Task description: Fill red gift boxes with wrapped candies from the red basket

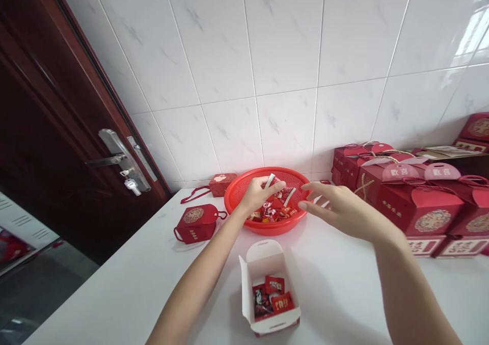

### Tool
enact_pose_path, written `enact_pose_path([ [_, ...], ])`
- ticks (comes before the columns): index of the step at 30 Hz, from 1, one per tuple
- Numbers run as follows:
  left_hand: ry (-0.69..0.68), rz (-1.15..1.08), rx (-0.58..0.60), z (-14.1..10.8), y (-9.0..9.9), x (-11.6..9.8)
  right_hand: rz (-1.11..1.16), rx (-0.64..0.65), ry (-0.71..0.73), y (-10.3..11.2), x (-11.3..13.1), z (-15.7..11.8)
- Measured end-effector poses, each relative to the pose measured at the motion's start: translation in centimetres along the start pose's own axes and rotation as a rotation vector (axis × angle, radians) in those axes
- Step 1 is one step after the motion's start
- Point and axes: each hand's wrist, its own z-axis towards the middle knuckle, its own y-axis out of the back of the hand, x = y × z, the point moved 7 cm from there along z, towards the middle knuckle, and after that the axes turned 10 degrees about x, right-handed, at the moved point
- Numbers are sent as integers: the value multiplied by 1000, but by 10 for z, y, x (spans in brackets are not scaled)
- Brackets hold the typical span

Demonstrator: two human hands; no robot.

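Over the red basket (273, 229), my left hand (259, 193) pinches a red candy packet (280, 188) with pale ends. My right hand (328, 202) is at the basket's right edge, thumb and fingers apart, holding nothing. Several wrapped candies (272, 211) lie in the basket below my hands. Nearer to me, an open white-lined box (246, 291) stands on the table with its flaps raised. Inside the box are red wrapped candies (282, 302) and a darker packet (262, 300).
Two small red boxes, one nearer (196, 223) and one farther (221, 184), sit left of the basket. Stacked red gift boxes (414, 202) stand at the right. A tiled wall (286, 126) rises behind the white table (153, 263); a dark door (57, 110) is at the left.
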Motion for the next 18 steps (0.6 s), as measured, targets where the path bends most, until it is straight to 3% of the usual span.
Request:
enact_pose_path([
  [5,-80,-132,-67,-29,-7,-18,361,64,69,-29,13,29],
  [10,-81,-342,-91,-43,-5,-12,642,133,144,-37,22,32],
  [13,-11,-413,-31,-49,-4,-5,543,107,178,-34,27,29],
  [18,113,-545,45,-62,2,-2,75,-128,298,-29,40,21],
])
